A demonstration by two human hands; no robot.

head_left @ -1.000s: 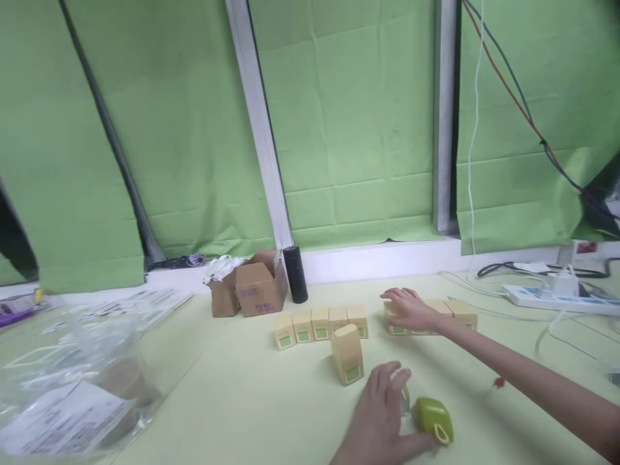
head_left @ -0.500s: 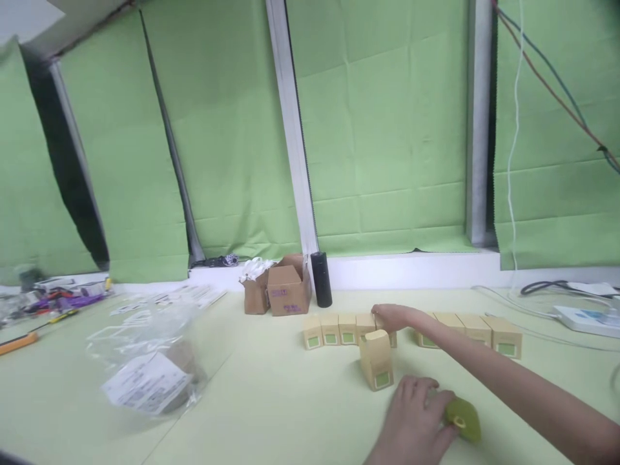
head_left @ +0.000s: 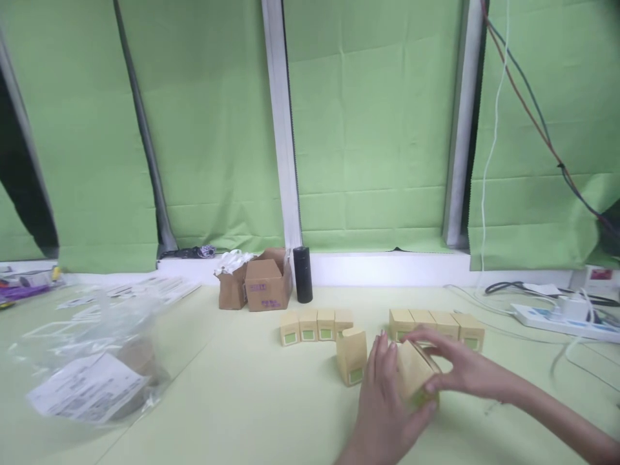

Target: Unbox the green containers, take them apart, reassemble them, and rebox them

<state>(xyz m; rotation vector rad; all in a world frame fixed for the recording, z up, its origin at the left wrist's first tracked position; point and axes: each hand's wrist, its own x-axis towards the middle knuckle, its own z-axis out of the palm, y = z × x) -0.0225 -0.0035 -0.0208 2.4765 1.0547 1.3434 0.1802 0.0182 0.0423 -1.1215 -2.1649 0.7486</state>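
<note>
A small tan box (head_left: 415, 371) is held between my two hands near the front of the table. My left hand (head_left: 387, 407) presses on its left side, fingers up and thumb below. From the right, my right hand (head_left: 453, 365) grips its top and right side. Something green shows at the box's lower part, partly hidden by my fingers. Another tan box (head_left: 352, 357) with a raised top flap stands just left of my left hand. Behind are two rows of tan boxes with green labels, a left row (head_left: 309, 326) and a right row (head_left: 431, 323).
Brown cartons (head_left: 267, 284) and a black cylinder (head_left: 303, 274) stand at the back. A clear plastic bag (head_left: 97, 374) with a printed sheet lies at the left. A white power strip (head_left: 566, 321) and cables are at the back right.
My right hand has pulled back from the left row with a box, which is now between both hands. My left hand has left the green object's side for this box. The view has shifted right.
</note>
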